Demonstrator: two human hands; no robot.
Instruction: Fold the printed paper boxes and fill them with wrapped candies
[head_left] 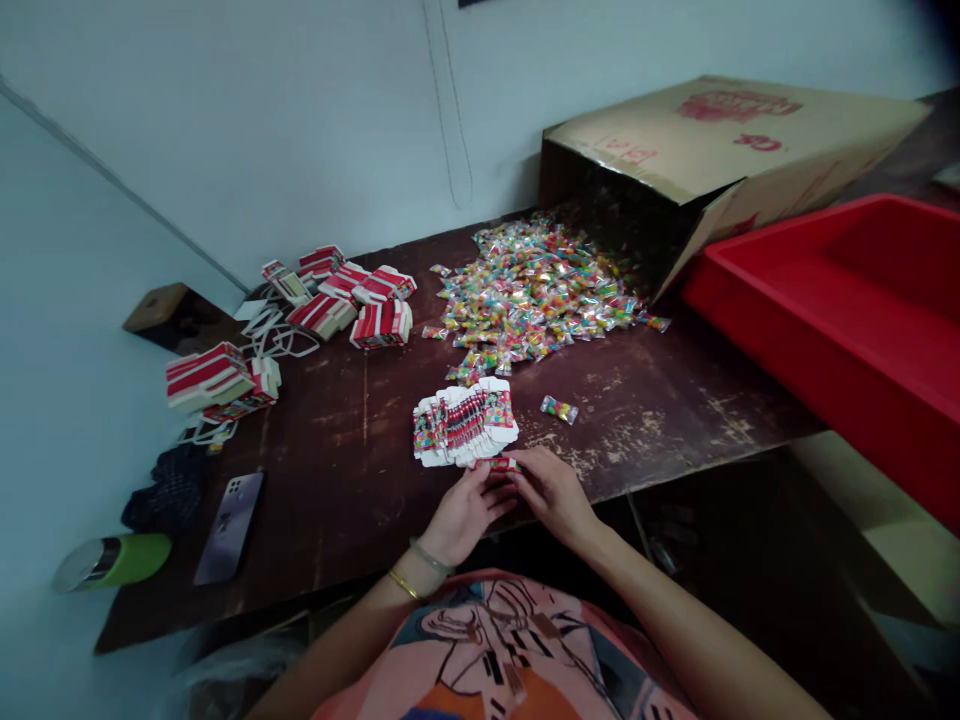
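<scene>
My left hand [463,515] and my right hand [551,490] meet at the table's near edge, fingers pinched together on a small red printed packet [501,464]. Just beyond them lies a fanned stack of flat printed cartons [465,422]. A single candy packet [559,408] lies to the right of that stack. Farther back spreads a heap of colourful candy packets [536,290], spilling from a tipped cardboard box [720,150].
Bundles of red-and-white flat cartons [214,378] and a second group of such bundles [352,295] lie at the left. A phone [229,527], a green bottle [112,562] and dark cloth [169,490] sit at the near left. A red tray [847,320] stands at the right. The dark wooden table [360,450] is worn.
</scene>
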